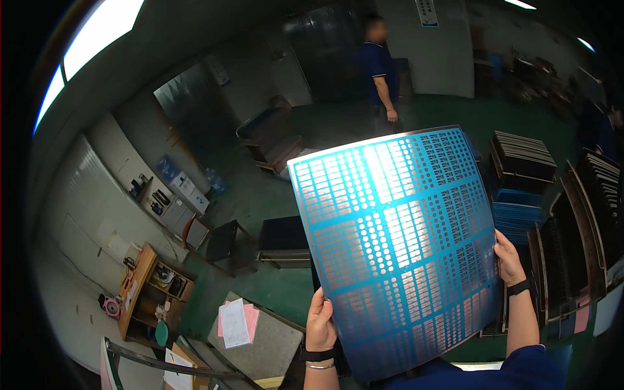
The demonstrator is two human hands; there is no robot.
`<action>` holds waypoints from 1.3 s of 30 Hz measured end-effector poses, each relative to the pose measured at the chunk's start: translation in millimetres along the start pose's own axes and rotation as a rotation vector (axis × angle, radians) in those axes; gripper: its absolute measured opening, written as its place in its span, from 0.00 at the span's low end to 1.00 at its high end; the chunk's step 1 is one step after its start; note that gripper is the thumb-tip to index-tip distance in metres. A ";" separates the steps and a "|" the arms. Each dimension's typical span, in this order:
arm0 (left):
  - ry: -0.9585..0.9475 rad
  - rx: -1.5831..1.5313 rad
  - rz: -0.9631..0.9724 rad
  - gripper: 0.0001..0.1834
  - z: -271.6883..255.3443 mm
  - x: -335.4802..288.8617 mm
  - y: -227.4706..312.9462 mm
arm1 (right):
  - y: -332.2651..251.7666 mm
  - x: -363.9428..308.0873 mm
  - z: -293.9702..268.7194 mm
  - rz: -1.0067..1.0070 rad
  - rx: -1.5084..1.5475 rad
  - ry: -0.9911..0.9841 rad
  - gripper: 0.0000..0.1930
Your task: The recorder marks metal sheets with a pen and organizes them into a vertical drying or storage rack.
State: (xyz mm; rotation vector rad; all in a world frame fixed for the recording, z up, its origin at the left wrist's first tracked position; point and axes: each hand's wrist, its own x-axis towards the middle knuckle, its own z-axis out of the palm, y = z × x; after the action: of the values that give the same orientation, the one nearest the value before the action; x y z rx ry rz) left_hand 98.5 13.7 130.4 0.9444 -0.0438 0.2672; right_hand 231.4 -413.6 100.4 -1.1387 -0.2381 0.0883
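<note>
A dim workshop was seen, its floor [253,289] finished in dull green and its walls in pale gray. At the lower left, white and pink papers [235,323] were spread on a gray, flat-topped desk [281,333]; beyond it, a wooden desk [144,263] was placed against the wall. A black chair [225,242] was set beside a dark bench [283,235]. At the right, upright dark panels [595,214] were racked closely. Another person [382,75] was seen in the background.

In front of the body, above the floor, a blue sheet [406,250] was held tilted. Its glossy face was patterned with rows of small metallic rectangles and circles, and bright glare was reflected near its top. Its side edges were gripped by the left hand [320,327] and the right hand [509,261], kept well apart.
</note>
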 end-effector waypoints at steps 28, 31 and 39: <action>0.069 1.538 0.047 0.20 -53.9 -26.7 -210.2 | -143.6 -99.2 107.5 -0.307 -0.807 0.420 0.18; -0.067 1.669 0.038 0.27 -34.2 -55.5 -218.2 | -135.8 -95.7 136.5 -0.250 -0.704 0.415 0.17; -0.127 1.759 0.073 0.28 -35.8 -56.4 -220.8 | -118.1 -76.3 181.9 -0.175 -0.633 0.438 0.15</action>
State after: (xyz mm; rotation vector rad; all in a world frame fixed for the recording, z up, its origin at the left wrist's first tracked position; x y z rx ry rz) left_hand 95.3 -91.9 -74.6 2.7120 0.0617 0.2802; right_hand 109.0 -316.0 268.7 -1.7228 0.0360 -0.4166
